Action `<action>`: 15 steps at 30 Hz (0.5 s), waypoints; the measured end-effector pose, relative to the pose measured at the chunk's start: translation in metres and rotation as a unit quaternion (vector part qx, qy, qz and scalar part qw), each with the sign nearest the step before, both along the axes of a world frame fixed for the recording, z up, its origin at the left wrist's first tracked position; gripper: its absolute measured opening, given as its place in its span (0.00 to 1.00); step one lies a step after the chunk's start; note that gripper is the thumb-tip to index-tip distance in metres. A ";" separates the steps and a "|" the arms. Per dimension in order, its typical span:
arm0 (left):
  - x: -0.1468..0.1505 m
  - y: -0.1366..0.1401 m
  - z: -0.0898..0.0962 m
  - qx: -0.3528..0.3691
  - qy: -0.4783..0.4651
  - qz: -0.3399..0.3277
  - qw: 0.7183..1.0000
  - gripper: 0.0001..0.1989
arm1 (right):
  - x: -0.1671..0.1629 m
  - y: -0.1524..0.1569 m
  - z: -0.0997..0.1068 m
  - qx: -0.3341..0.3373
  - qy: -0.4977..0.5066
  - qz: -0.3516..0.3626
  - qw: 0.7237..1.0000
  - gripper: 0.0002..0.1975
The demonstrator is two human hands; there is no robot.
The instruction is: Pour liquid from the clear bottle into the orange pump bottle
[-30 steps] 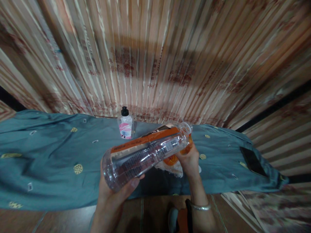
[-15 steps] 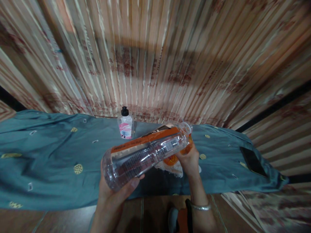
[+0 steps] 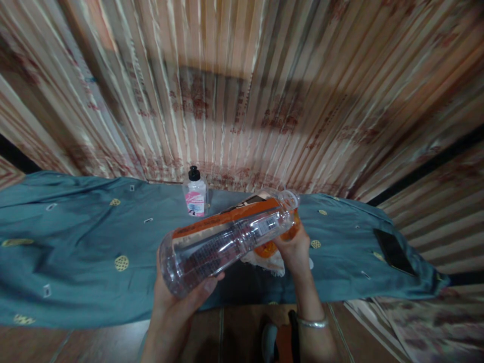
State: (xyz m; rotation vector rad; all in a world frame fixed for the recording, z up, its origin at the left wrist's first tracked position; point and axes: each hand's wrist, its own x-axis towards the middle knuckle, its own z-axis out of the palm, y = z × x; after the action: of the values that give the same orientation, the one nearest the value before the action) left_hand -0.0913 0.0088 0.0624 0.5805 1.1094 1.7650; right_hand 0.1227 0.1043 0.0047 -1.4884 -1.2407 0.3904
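My left hand [image 3: 181, 297] is wrapped round the base end of a large clear plastic bottle [image 3: 227, 242] with an orange and beige label. The bottle lies tilted in the air, its uncapped mouth up to the right. Behind its neck, my right hand [image 3: 295, 247] is closed on an orange see-through object [image 3: 290, 231]; the bottle hides most of that object, so its kind is unclear. More orange shows below the bottle, above a white fringed cloth [image 3: 274, 265] on the table. I cannot see any liquid flowing.
A small clear bottle [image 3: 195, 196] with a black cap and pink label stands upright at the back. A dark flat phone-like object [image 3: 394, 251] lies at the right. The teal patterned cloth [image 3: 86, 242] covers the table, with a pleated curtain [image 3: 227, 101] behind it.
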 end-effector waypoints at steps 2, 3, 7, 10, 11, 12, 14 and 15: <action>-0.002 0.001 -0.001 -0.002 0.013 -0.003 1.000 0.38 | 0.000 0.000 0.000 0.002 0.001 -0.001 1.000 0.25; -0.004 0.001 -0.002 -0.003 0.022 -0.005 1.000 0.38 | 0.000 0.000 -0.001 0.002 0.001 -0.003 1.000 0.26; -0.007 0.002 -0.005 -0.008 0.030 -0.008 0.999 0.36 | 0.001 0.001 -0.001 0.001 -0.004 -0.006 1.000 0.26; -0.005 0.003 -0.005 -0.003 0.021 -0.002 1.000 0.38 | 0.000 0.001 -0.001 -0.002 0.001 -0.009 1.000 0.27; -0.004 0.003 -0.005 -0.001 0.021 -0.001 1.000 0.38 | 0.000 0.001 -0.001 -0.004 0.002 -0.009 1.000 0.28; -0.003 0.003 -0.004 0.001 0.022 0.000 1.000 0.38 | 0.000 0.001 -0.001 -0.005 0.002 -0.007 1.000 0.28; -0.002 0.002 -0.003 0.003 0.022 0.001 1.000 0.37 | 0.000 0.001 -0.001 -0.009 0.001 -0.004 1.000 0.27; -0.001 0.002 -0.002 0.004 0.021 -0.001 1.000 0.36 | 0.000 0.000 -0.001 -0.009 0.000 -0.003 1.000 0.26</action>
State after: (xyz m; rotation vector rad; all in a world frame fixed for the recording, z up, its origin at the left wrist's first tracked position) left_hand -0.0923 0.0106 0.0603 0.6261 1.1316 1.7638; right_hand 0.1227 0.1048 0.0041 -1.5076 -1.2356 0.3994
